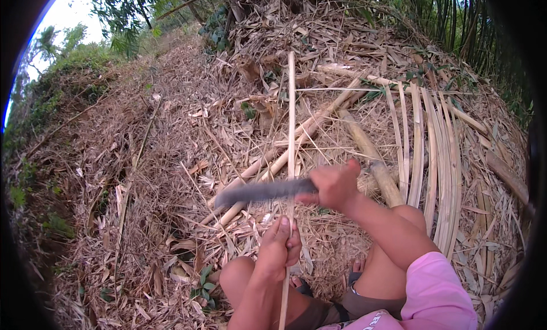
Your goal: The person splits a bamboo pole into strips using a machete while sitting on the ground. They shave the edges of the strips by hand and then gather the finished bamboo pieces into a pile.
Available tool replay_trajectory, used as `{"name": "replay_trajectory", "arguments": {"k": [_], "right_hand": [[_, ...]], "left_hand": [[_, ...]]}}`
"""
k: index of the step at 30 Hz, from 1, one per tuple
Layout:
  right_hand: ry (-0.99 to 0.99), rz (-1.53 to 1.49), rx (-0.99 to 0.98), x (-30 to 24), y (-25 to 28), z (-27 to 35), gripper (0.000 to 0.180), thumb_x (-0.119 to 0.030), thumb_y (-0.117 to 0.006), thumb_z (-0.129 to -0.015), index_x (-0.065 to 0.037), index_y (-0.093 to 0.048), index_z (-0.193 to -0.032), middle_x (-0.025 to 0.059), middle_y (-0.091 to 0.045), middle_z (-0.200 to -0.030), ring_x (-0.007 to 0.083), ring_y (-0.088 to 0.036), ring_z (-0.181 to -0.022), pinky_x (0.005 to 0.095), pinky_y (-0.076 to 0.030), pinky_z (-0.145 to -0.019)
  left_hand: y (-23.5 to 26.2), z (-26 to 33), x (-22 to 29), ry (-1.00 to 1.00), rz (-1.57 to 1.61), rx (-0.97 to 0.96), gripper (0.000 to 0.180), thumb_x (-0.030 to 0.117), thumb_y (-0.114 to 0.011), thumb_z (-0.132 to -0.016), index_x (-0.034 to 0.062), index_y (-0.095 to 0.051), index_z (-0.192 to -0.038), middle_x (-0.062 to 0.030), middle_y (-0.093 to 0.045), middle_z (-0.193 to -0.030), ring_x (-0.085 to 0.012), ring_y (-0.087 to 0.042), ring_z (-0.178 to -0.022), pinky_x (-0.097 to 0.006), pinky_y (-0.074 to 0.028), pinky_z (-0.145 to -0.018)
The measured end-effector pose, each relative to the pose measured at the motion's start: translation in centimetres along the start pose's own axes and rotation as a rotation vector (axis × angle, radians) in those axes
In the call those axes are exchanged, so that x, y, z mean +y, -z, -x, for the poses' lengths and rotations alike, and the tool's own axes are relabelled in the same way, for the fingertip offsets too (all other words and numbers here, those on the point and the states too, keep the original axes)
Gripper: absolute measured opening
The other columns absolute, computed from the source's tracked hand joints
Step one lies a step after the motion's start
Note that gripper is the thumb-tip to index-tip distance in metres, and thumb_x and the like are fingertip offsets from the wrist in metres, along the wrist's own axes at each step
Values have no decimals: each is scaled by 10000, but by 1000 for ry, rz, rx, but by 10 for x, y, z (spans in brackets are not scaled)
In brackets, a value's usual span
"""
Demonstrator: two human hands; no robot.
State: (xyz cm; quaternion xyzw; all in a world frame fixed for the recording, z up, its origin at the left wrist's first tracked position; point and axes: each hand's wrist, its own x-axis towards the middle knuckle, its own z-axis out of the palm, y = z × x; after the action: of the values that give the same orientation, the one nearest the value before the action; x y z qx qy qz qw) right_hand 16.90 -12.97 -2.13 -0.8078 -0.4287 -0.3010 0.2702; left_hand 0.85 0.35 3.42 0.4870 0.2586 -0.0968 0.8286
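A long, pale bamboo strip (pixel 292 113) runs away from my lap toward the far slope. My left hand (pixel 280 243) is closed around it near my knees. In my right hand (pixel 335 187) is a machete, gripped by its handle. The dark, broad machete blade (pixel 262 191) points left and crosses the strip just beyond my left hand; motion blurs it slightly. Whether the edge touches the strip I cannot tell.
Several split bamboo strips (pixel 431 153) lie side by side at the right. Bamboo poles (pixel 364 137) and crossed sticks (pixel 307 125) rest ahead on ground covered with dry leaves. Stumps (pixel 249 69) stand farther up; bamboo stalks (pixel 464 22) grow at the far right.
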Motion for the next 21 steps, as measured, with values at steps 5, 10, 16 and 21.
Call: {"name": "replay_trajectory", "arguments": {"k": [5, 10, 16, 21], "right_hand": [[-86, -4, -6, -2, -24, 1, 651, -758, -443, -830, -156, -512, -593, 7, -531, -504, 193, -539, -407, 351, -363, -356], [104, -10, 2, 14, -28, 0, 670, -748, -501, -798, -114, -519, -581, 38, -535, -526, 188, -573, -436, 329, -432, -511], [-586, -112, -306, 70, -36, -19, 727, -765, -371, -859, -104, -509, -592, 44, -520, -533, 218, -578, -465, 373, -414, -391], [-46, -21, -118, 1, -33, -5, 712, -760, -330, -877, -145, -568, -610, 37, -554, -504, 200, -523, -380, 393, -395, -381]], "left_hand": [[6, -4, -5, -4, 25, 37, 262, 320, -363, -1052, 97, -455, -948, 24, -346, -627, -43, -235, -416, -215, -174, -352], [20, 9, -1, 6, -56, 58, 267, 324, -364, -1051, 95, -451, -947, 23, -343, -623, -45, -250, -420, -212, -187, -355], [31, 51, -11, 135, 18, 57, 279, 328, -368, -1048, 102, -461, -914, 21, -346, -614, -57, -252, -418, -219, -191, -352], [35, 44, -14, 102, 37, 105, 281, 309, -346, -1053, 97, -459, -908, 18, -341, -611, -61, -235, -411, -233, -187, -351]]}}
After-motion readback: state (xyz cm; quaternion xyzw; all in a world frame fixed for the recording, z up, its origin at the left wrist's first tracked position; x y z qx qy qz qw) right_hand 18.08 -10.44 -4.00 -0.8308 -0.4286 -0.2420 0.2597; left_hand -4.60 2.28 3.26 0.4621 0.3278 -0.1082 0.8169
